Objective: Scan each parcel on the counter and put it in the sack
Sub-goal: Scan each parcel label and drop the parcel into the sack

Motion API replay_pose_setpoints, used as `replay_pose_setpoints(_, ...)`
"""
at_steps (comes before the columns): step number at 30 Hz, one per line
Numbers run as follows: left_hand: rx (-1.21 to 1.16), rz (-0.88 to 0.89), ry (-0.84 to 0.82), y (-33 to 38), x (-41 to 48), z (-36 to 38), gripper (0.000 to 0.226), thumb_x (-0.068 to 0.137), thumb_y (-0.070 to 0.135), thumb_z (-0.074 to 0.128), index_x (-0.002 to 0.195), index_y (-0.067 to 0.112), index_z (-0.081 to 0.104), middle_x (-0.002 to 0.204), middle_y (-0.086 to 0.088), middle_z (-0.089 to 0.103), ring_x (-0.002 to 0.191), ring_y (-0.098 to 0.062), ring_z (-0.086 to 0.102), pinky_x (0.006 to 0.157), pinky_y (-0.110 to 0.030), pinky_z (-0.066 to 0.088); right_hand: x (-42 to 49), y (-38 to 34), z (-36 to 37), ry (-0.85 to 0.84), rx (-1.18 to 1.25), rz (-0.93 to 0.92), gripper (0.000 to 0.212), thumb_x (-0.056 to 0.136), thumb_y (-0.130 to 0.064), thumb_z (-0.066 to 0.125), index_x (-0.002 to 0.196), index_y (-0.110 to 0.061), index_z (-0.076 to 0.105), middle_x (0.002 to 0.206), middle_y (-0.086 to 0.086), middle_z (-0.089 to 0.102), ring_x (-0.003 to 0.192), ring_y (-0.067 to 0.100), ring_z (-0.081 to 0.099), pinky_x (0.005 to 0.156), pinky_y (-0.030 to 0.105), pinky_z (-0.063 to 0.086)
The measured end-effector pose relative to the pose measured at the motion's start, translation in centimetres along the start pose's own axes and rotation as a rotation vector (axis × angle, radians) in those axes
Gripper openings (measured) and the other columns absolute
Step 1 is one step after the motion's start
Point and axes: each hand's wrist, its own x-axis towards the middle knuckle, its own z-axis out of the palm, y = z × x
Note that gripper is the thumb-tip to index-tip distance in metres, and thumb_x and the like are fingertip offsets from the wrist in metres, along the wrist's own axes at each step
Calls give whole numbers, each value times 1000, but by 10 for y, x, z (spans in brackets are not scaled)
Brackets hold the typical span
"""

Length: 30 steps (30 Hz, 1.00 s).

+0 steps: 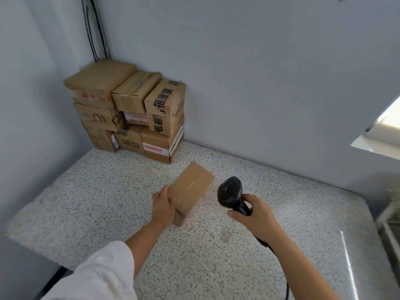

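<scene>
To my far left the counter (86, 191) runs along the left wall, and its near edge drops off just beyond my white sleeve (97, 273). In the back left corner a stack of cardboard boxes (127, 109) stands three layers high, pushed against both walls, with dark cables (95, 29) running down the corner above it. The stack's front right edge is well apart from what I hold, and a band of bare speckled top lies between them.

My left hand (163, 205) grips the near left corner of the parcel (192, 187), thumb over the top face and fingers wrapped round the end. This plain brown box sits mid-counter, tilted, with its long side pointing away to the right. I cannot tell whether its lowest corner touches the surface.

Just beside it, with a narrow gap, my right hand (254, 215) is clamped round the handle of the black scanner (230, 191), its head turned toward the parcel's right edge. The scanner's cord (286, 289) trails back under my forearm.

Right of that the counter lies open up to its rounded far corner, where a blurred metal frame (389, 224) stands at the edge. A bright window opening (387, 126) cuts the back wall above.
</scene>
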Motion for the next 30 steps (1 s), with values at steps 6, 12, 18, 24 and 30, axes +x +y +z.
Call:
replay_pose_setpoints(6,286,-31,-112,2,6,3,74,84,48,61,145,28,26,152,-12,-3,140,-32,-1,100,-51,38,0,-5,1,6,28,-3,42,77,-40,71,114,-25,56,107,-8,56,89,7,52,66,10,33)
replay_pose_setpoints(12,467,-10,-143,3,12,6,99,78,46,70,149,27,4,150,-18,-14,140,-38,-14,101,-49,40,1,-11,5,14,2,14,37,77,-41,71,108,-28,57,102,-10,56,86,6,52,66,16,36)
replay_pose_setpoints(18,395,-13,-188,1,28,-19,95,79,46,69,149,26,9,147,-19,7,135,-38,10,102,-49,36,3,-16,10,4,12,22,38,77,-41,71,110,-28,56,103,-9,56,88,8,53,68,18,37)
replay_pose_setpoints(24,191,-98,-237,-6,44,-34,100,74,41,76,149,31,11,144,-17,15,132,-38,21,104,-48,34,7,-23,19,-48,30,4,31,77,-41,71,101,-33,52,100,-9,57,81,-1,51,63,13,34)
replay_pose_setpoints(30,-175,-191,-428,-24,58,-54,107,64,33,84,148,32,19,141,-7,37,121,-26,43,98,-45,45,9,-26,22,-221,94,14,26,77,-37,72,94,-38,52,84,-12,61,67,6,58,70,29,51)
